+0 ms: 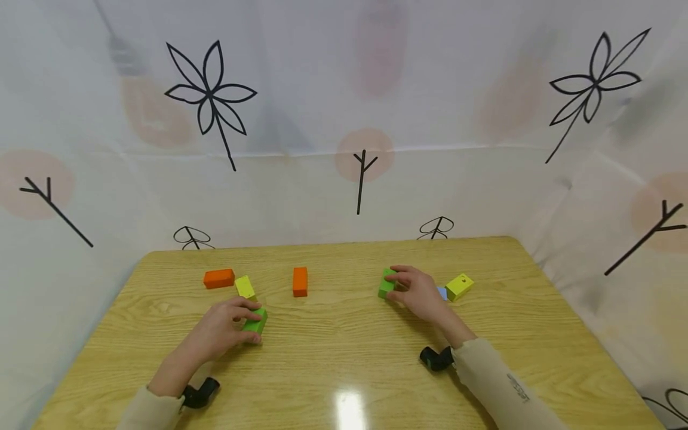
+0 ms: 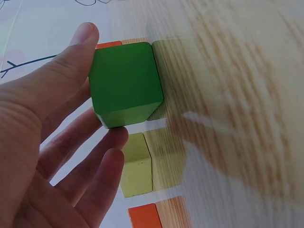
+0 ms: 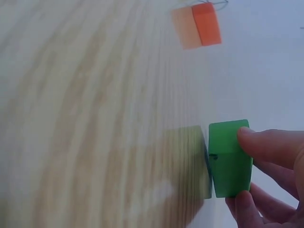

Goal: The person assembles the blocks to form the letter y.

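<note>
My left hand grips a green block between thumb and fingers on the left side of the table. In the left wrist view that green block shows one end face, with the thumb along one side and fingertips at another. Just behind it lies a yellow block. Farther right, my right hand pinches a second green block. The right wrist view shows this green block at the table surface, a fingertip on its upper part and others at its lower edge.
Two orange blocks lie toward the back, one at the left and one nearer the middle. A blue block, partly hidden by my right hand, sits beside another yellow block. A patterned white cloth hangs behind the wooden table.
</note>
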`<state>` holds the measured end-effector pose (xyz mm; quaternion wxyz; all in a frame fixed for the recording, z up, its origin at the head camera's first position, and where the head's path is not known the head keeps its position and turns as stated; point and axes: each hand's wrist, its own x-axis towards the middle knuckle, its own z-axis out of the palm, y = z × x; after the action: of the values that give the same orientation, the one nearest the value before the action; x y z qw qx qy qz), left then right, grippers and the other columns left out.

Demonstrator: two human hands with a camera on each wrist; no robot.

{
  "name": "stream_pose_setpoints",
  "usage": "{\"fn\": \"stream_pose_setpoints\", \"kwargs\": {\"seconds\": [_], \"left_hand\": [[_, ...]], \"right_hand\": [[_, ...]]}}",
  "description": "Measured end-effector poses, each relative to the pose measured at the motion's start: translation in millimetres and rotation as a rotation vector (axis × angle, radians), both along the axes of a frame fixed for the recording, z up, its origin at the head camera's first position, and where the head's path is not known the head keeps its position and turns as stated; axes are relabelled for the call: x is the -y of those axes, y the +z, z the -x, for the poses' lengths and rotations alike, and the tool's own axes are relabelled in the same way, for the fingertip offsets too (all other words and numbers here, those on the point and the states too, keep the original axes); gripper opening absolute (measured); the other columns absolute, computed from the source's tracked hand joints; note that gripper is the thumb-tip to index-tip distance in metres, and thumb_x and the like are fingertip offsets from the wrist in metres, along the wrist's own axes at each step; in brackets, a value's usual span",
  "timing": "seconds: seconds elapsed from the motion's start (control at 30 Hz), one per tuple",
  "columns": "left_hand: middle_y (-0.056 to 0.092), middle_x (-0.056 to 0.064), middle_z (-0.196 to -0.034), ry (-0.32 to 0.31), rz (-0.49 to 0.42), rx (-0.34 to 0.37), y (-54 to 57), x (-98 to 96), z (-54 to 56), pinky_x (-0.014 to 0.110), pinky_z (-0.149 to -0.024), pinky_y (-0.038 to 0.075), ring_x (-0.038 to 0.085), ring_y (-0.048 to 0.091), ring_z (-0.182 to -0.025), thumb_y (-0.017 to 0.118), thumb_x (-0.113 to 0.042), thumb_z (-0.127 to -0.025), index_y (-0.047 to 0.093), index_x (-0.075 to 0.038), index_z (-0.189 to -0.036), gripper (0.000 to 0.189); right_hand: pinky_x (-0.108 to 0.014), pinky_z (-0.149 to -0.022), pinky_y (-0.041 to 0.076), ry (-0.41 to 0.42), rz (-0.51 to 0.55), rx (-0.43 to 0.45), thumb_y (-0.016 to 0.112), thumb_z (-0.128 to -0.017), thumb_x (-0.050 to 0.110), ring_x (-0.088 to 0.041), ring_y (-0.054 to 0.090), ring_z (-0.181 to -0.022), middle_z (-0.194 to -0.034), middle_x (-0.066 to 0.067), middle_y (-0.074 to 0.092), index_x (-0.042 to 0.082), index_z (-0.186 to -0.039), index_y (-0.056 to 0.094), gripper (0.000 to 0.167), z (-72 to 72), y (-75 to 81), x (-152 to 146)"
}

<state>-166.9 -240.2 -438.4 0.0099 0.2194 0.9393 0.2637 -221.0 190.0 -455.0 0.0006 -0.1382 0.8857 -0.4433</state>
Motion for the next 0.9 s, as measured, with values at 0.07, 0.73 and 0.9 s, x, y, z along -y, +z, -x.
{"fn": "stream_pose_setpoints", "kwargs": {"seconds": [0.07,0.73,0.9], "left_hand": [[0.066,0.001,-0.123,0.001,-0.004,0.005,0.6,-0.1,-0.1,0.047,-0.092,0.052,0.030,0.061,-0.113,0.088,-0.028,-0.074,0.079,-0.014,-0.105,0.035],[0.065,0.000,-0.124,0.020,-0.019,0.066,3.1,-0.5,0.1,0.041,-0.085,0.056,0.026,0.063,-0.107,0.087,-0.029,-0.076,0.078,-0.014,-0.107,0.035],[0.065,0.001,-0.124,0.016,-0.022,0.059,3.1,-0.8,0.2,0.041,-0.085,0.056,0.027,0.063,-0.108,0.087,-0.028,-0.076,0.078,-0.014,-0.107,0.035]], "right_hand": [[-0.041,-0.102,0.047,0.003,0.004,-0.005,0.078,-0.085,0.002,-0.038,0.054,-0.126,-0.143,-0.021,0.049,-0.003,-0.120,0.069,0.037,2.0,-0.1,2.4],[-0.041,-0.102,0.047,0.033,0.040,-0.004,0.078,-0.086,0.005,-0.036,0.055,-0.125,-0.142,-0.018,0.051,-0.002,-0.121,0.069,0.037,20.0,-0.8,28.1],[-0.040,-0.101,0.048,0.032,0.026,-0.015,0.078,-0.086,0.005,-0.036,0.056,-0.125,-0.141,-0.019,0.051,-0.003,-0.120,0.070,0.036,21.8,-4.3,31.7]]}}
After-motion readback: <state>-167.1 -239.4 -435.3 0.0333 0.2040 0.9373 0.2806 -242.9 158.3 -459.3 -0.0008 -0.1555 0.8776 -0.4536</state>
